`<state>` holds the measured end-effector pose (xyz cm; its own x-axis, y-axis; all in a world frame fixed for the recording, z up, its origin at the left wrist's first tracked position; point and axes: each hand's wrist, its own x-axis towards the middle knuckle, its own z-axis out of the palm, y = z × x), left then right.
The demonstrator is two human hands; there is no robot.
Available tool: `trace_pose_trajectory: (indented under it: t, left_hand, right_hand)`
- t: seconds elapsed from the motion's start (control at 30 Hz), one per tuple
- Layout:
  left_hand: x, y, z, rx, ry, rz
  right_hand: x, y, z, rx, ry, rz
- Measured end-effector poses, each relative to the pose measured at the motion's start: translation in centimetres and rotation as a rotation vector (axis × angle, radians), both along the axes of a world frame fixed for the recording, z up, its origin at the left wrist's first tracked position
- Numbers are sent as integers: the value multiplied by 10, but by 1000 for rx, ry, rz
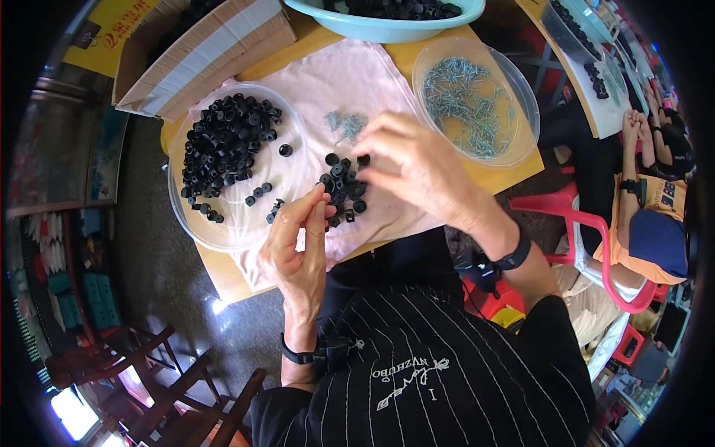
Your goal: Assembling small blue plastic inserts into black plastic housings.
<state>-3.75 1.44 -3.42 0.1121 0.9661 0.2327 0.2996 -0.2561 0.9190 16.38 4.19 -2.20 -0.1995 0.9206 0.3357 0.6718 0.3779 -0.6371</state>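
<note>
Raised over the near part of a pink cloth (328,82), my left hand (293,242) pinches thumb and fingertips together; what they hold, if anything, is too small to make out. My right hand (421,167) is slightly blurred, palm down, its thumb and fingers apart above the right edge of a loose pile of small black plastic caps (342,186). Just beyond that pile lies a small heap of silvery screws (345,125). To the left, a shallow round clear tray (177,201) carries many more black caps (231,138), a few of them scattered singly.
At the right of the wooden table (514,175) stands a clear round tub (527,97) of screws. A light-blue basin (395,28) of black parts and a cardboard box (208,59) border the far side. Beyond a red plastic chair (603,246), other people sit at another table.
</note>
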Motion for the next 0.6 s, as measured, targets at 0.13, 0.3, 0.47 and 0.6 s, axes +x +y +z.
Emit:
trace_pose_trajectory:
  t: [0.13,0.3,0.47,0.6]
  left_hand:
    - [3,0,8,20,33,30]
    - [14,24,33,141,270,21]
    - [30,67,12,376,365,-77]
    - [49,85,12,383,513,-194]
  right_hand:
    - [-8,-5,-5,-126,31,5]
    - [-13,-11,-16,-118,151,34]
    - [-9,-24,-15,-113,329,-66]
    - [-3,-42,-20,-118,420,-180]
